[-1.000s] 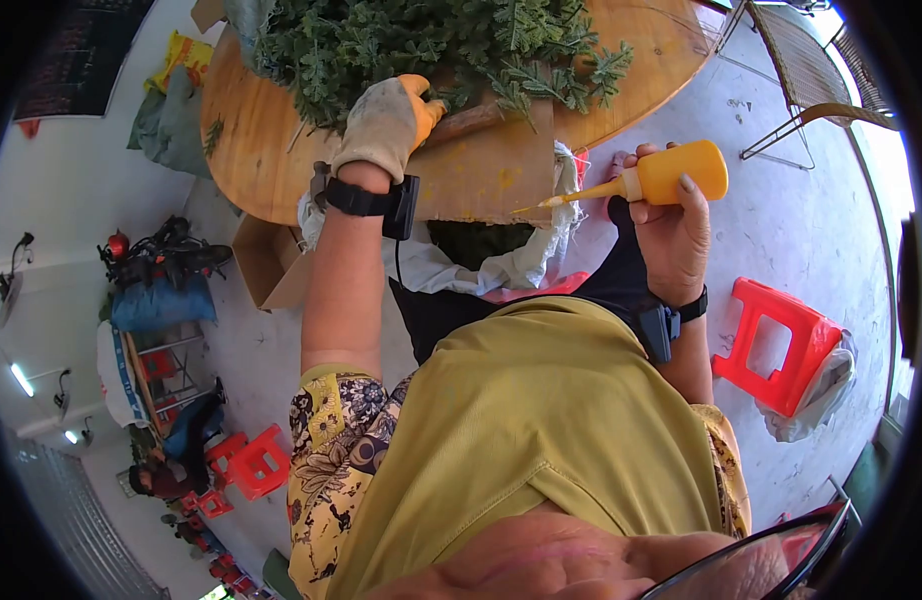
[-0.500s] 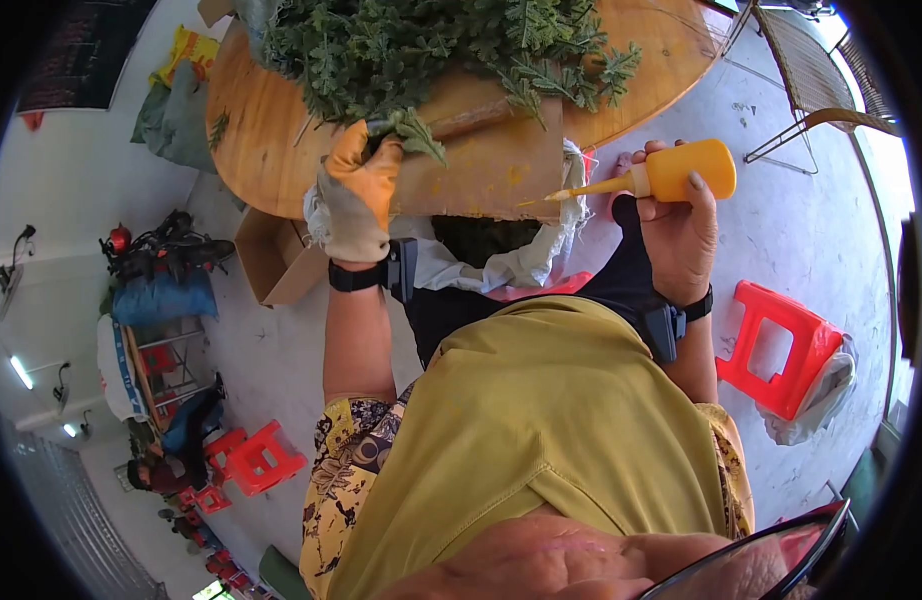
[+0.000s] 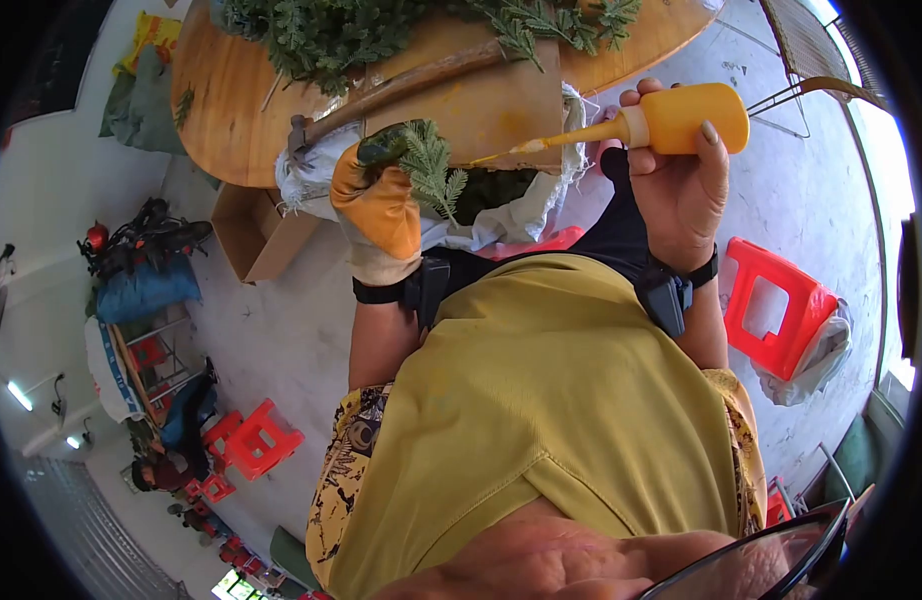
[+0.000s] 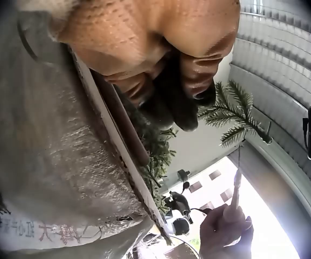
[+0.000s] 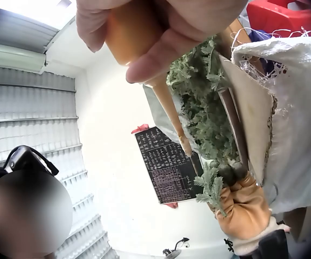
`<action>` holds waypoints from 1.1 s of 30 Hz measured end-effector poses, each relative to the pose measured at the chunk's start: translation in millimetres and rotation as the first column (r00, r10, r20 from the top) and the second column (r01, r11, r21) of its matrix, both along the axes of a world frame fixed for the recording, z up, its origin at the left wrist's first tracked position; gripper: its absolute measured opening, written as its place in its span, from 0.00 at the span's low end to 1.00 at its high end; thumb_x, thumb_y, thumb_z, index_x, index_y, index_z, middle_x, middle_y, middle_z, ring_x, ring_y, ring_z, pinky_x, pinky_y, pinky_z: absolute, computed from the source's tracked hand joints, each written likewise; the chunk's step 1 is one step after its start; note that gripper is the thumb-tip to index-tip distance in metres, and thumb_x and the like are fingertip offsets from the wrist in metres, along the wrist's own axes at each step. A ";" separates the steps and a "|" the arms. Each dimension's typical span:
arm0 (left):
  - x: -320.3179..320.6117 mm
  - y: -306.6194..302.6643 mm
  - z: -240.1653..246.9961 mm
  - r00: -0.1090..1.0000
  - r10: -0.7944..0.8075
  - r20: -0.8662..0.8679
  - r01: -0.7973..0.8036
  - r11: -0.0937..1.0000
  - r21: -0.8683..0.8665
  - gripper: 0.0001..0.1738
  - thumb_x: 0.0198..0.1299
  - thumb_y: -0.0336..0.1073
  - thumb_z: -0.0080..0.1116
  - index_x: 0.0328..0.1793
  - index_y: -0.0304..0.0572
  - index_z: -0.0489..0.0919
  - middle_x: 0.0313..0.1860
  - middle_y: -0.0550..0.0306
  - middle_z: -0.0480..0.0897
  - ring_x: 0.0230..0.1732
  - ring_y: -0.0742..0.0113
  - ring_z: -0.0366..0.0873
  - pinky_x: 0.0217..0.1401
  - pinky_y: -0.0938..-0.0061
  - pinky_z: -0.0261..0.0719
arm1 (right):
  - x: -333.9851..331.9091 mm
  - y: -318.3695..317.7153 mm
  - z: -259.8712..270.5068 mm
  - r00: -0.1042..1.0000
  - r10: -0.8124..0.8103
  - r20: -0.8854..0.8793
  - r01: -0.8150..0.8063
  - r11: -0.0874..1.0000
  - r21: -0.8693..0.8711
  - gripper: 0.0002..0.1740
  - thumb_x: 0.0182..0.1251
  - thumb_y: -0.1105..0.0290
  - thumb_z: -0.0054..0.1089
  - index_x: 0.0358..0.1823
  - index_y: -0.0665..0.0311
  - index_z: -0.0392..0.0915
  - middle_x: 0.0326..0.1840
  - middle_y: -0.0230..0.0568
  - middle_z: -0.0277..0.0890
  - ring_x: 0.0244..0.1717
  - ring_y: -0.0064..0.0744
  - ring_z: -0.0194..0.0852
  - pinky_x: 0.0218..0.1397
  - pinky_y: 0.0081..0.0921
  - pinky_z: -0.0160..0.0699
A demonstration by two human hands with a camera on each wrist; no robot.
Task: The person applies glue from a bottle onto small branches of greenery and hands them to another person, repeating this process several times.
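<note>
Evidently, a green sprig (image 3: 436,175) sits in the grip of the gloved left hand (image 3: 383,210), projecting from the dark fingertips toward the right hand (image 3: 686,190); the part inside the curled fingers is hidden. Bare, the right hand grips a yellow bottle (image 3: 696,118), thumb on the near side, holding it sideways so that its long nozzle (image 3: 571,137) points at the left hand. The nozzle's tip ends very near the sprig, though none of the views settles whether they touch. In the right wrist view the bottle's upper part is cut off by the frame.

Just beyond the left hand, a hammer (image 3: 411,86) lies slantwise over a stained board (image 3: 511,105), its metal head toward that hand's outer side. Farther out, a heap of foliage (image 3: 331,45), cropped by the frame's top, rests on the wooden surface (image 3: 221,105). Between the hands and lower down, a white sack (image 3: 526,217) gapes beneath the board; its dark contents are hard to make out. Outward of the left hand is a cardboard box (image 3: 256,235); outward of the right and nearer the body, a red stool (image 3: 781,308).
</note>
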State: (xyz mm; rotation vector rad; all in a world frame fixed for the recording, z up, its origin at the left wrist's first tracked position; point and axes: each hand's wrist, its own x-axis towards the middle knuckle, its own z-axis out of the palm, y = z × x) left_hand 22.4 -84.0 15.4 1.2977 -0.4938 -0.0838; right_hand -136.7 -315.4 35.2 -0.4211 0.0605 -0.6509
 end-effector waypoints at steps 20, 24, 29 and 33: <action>22.5 -21.0 19.5 0.521 0.028 0.853 -0.688 0.605 0.400 0.08 0.51 0.30 0.66 0.34 0.38 0.78 0.31 0.48 0.77 0.34 0.46 0.73 0.45 0.56 0.70 | -11.7 -18.3 -14.2 0.994 -0.094 -0.049 0.094 0.996 -0.007 0.22 0.71 0.64 0.55 0.59 0.70 0.67 0.62 0.56 0.68 0.66 0.49 0.64 0.38 0.21 0.79; 16.0 1.9 15.6 0.609 -0.081 0.789 -0.626 0.561 0.541 0.13 0.50 0.34 0.69 0.38 0.38 0.78 0.32 0.48 0.76 0.36 0.46 0.73 0.46 0.58 0.71 | -12.4 -19.4 -15.2 0.993 -0.104 -0.049 0.106 0.994 0.039 0.23 0.70 0.64 0.54 0.58 0.75 0.67 0.58 0.58 0.72 0.59 0.47 0.71 0.35 0.24 0.78; 21.1 12.4 17.3 0.620 -0.020 0.784 -0.569 0.676 0.467 0.22 0.46 0.43 0.73 0.35 0.37 0.73 0.27 0.49 0.70 0.33 0.47 0.69 0.38 0.57 0.68 | -7.7 -15.9 -14.0 0.994 -0.096 -0.055 0.098 0.995 0.037 0.22 0.71 0.65 0.53 0.58 0.74 0.66 0.57 0.57 0.73 0.58 0.49 0.71 0.35 0.25 0.78; 19.7 10.2 30.1 0.592 -0.192 0.783 -0.586 0.565 0.581 0.23 0.45 0.44 0.73 0.35 0.37 0.72 0.28 0.48 0.70 0.35 0.46 0.69 0.38 0.55 0.68 | -7.2 -12.1 -12.9 0.993 -0.096 -0.064 0.097 0.995 0.012 0.22 0.71 0.65 0.53 0.58 0.74 0.66 0.57 0.58 0.73 0.58 0.49 0.71 0.35 0.25 0.78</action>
